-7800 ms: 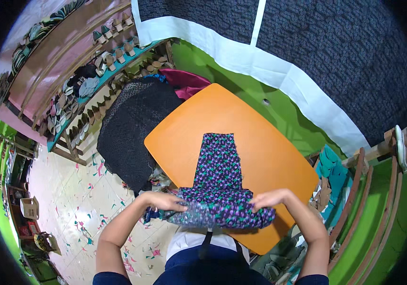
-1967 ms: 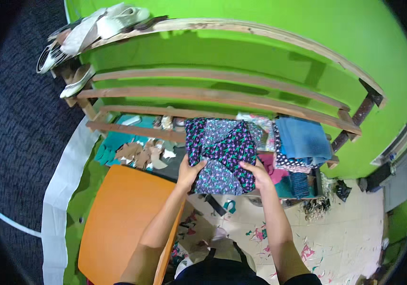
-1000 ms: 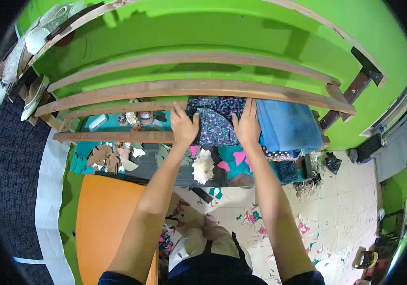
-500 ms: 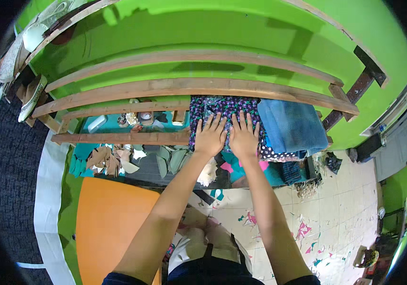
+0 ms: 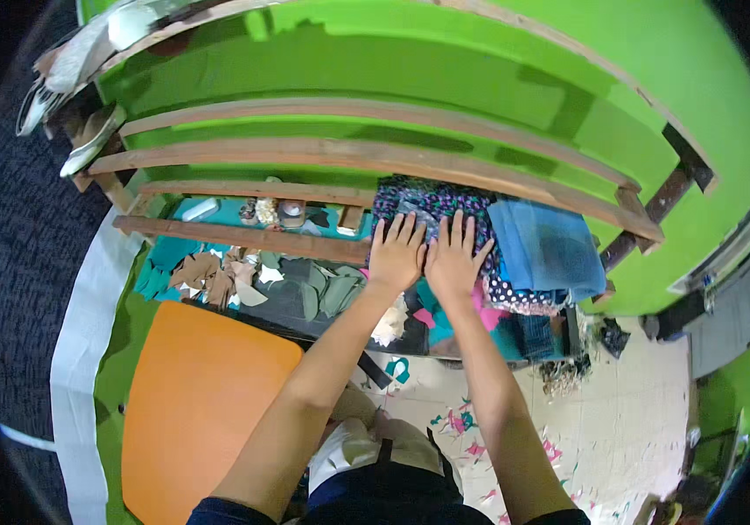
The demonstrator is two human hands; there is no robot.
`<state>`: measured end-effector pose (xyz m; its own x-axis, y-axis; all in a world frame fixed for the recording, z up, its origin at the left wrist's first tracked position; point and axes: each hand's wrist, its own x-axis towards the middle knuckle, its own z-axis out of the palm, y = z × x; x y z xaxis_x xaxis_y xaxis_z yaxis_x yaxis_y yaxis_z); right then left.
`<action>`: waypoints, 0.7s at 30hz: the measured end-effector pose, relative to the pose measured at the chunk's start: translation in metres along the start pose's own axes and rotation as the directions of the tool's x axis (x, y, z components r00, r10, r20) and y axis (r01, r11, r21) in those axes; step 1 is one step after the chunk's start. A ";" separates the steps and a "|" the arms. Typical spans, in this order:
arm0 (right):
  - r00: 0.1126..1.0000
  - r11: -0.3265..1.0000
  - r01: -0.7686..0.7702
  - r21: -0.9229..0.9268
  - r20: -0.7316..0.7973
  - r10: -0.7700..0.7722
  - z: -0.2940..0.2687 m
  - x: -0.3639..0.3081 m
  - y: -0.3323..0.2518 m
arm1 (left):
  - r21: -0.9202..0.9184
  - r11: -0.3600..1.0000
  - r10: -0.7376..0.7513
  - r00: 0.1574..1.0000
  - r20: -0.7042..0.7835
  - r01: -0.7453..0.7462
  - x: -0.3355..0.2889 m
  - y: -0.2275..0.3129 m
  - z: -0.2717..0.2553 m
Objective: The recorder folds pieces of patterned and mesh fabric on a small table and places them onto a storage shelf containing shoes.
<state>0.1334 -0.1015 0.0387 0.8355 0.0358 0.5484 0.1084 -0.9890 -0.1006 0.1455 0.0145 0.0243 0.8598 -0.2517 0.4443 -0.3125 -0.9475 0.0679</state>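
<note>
A folded dark garment with a small purple and teal print (image 5: 432, 199) lies on a wooden shelf (image 5: 366, 157), on top of other folded cloth. My left hand (image 5: 397, 254) and my right hand (image 5: 453, 258) lie flat side by side on its front part, fingers spread, palms down. Neither hand grips anything. A folded blue cloth (image 5: 545, 249) sits right next to the printed garment, on its right.
A lower shelf (image 5: 244, 241) holds small jars and cut felt shapes in teal, brown and grey (image 5: 217, 276). An orange table (image 5: 195, 411) stands at lower left. Shoes (image 5: 73, 66) rest on the top left shelf. The floor (image 5: 620, 402) is patterned and littered with scraps.
The garment went from the orange table to the shelf. Over the last second my hands moved from its sides to lie flat together on its top.
</note>
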 end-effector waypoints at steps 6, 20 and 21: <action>0.960 0.947 0.270 0.176 0.023 -0.278 -0.013 -0.042 -0.091 | 0.059 0.966 -0.247 0.966 -0.080 0.252 -0.096 -0.044 -0.050; 0.190 0.207 0.611 0.764 0.112 -0.975 -0.116 -0.406 -0.272 | 0.243 0.136 -0.972 0.177 -0.157 0.961 -0.562 0.010 -0.184; 0.105 0.146 0.629 0.763 0.103 -0.989 -0.126 -0.430 -0.274 | 0.243 0.070 -0.975 0.118 -0.187 0.967 -0.587 0.025 -0.190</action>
<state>-0.3229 0.1361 -0.0650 0.0359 0.9968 0.0718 0.9528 -0.0125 -0.3033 -0.4442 0.1757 -0.0656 0.3302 0.9314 0.1534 0.9082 -0.3577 0.2173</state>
